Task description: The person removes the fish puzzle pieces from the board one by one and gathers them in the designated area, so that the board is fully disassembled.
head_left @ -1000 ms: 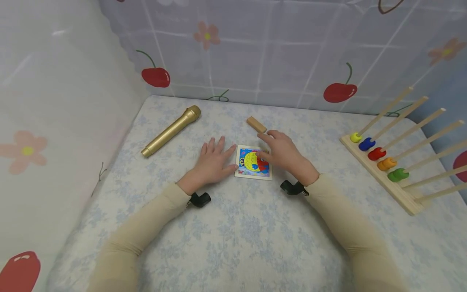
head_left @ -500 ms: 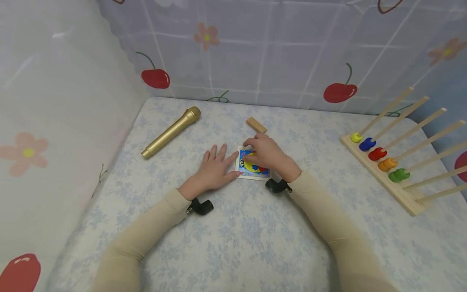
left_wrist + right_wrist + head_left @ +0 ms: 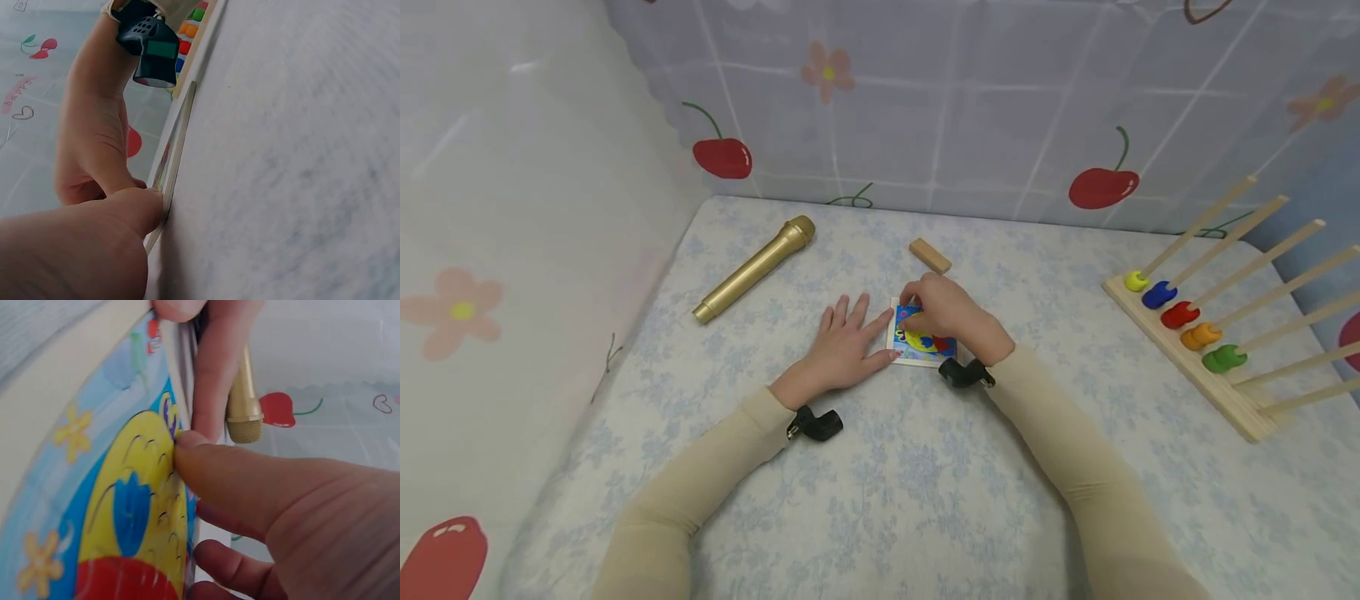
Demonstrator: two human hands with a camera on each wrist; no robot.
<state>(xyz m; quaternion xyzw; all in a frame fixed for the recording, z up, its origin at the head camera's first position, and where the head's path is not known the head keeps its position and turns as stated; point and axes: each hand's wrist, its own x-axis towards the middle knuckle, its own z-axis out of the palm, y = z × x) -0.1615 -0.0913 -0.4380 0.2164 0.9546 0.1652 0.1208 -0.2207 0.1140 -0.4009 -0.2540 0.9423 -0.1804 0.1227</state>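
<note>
Picture board (image 3: 917,354) lies on the bench (image 3: 865,492); left hand (image 3: 844,348) spread against its edge; right hand (image 3: 951,308), thumb (image 3: 215,470) touching the fish (image 3: 142,450), pinch unclear; seemingly a steady-and-handle step; next calls for firm bracing.

Picture board (image 3: 921,343) lies on table (image 3: 880,483) ahead of you, your left hand (image 3: 841,346) at its left edge, your right hand (image 3: 951,310) over its far right part. Wooden block (image 3: 930,256) just behind board. Microphone (image 3: 754,270) to your left, beyond left hand. Peg rack (image 3: 1187,359) well to your right, rings (image 3: 1180,314) at foot of pegs (image 3: 1258,260).
</note>
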